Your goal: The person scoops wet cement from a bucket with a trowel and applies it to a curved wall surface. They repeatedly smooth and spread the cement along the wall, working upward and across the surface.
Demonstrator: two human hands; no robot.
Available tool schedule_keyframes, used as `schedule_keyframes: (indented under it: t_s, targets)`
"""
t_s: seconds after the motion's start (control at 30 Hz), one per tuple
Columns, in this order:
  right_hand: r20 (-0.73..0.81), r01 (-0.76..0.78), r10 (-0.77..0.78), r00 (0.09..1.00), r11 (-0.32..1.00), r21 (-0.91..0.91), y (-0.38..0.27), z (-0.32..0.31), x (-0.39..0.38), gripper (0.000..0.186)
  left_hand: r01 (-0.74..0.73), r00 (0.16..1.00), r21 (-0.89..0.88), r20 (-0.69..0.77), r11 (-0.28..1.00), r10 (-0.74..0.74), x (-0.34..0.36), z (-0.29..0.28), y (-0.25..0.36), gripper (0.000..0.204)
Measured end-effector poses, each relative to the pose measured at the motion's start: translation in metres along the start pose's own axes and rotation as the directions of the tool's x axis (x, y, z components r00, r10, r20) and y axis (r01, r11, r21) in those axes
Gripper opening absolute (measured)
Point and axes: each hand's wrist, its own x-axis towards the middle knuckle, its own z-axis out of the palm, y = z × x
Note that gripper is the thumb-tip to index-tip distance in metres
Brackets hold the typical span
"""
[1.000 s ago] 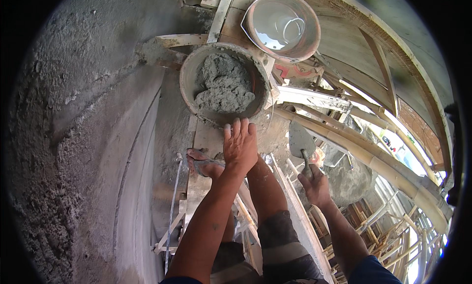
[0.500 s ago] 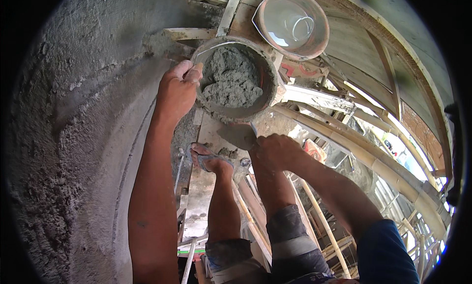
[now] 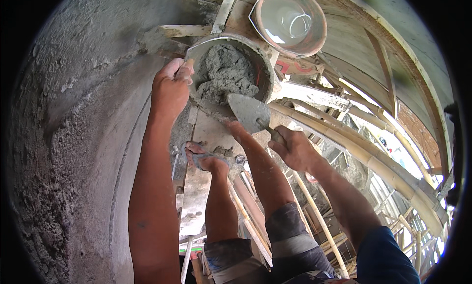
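Over my remote view, I have the left hand (image 3: pixel 170 90) curled around the wire handle (image 3: pixel 211 40) of a round bucket (image 3: pixel 265 72) holding lumpy grey mortar (image 3: pixel 226 70). The right hand (image 3: pixel 292 149) grips a smeared, pointed metal trowel (image 3: pixel 250 111), blade over the bucket's rim. Worn planks (image 3: pixel 204 131) lie below, between a coarse wall (image 3: pixel 73 112) and bamboo poles (image 3: pixel 364 149).

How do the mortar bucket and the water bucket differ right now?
The mortar bucket holds lumpy grey mortar; the water bucket holds cloudy liquid. The left hand holds the mortar bucket's left side, and the trowel in the right hand overlaps its rim; neither hand touches the water bucket. Both are round and open-topped.
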Motion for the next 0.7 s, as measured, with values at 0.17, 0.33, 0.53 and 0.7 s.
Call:
schedule_keyframes:
  t_s: [0.17,0.33,0.53,0.7]
  targets:
    - [-0.335,-0.047,-0.001,0.942,0.99,-0.135,0.04,0.016,-0.017,0.025,0.056,0.996,-0.029,-0.067,0.998,-0.058,0.0,0.005,-0.017,0.033]
    - [-0.089,-0.205,0.194,0.977,0.968,-0.147,0.025,0.051,-0.005,0.026,0.197,0.978,-0.127,-0.044,0.972,-0.204,0.001,0.006,-0.034,0.049]
    - [0.053,0.157,-0.171,0.984,0.965,0.21,-0.03,0.082,0.036,0.043,0.19,0.979,-0.095,-0.054,0.977,-0.196,0.004,0.002,-0.037,0.048]
    - [-0.025,0.122,-0.123,0.992,0.91,0.396,-0.063,0.055,0.013,0.041,0.154,0.988,-0.03,0.009,0.988,-0.154,-0.002,-0.002,-0.036,0.038]
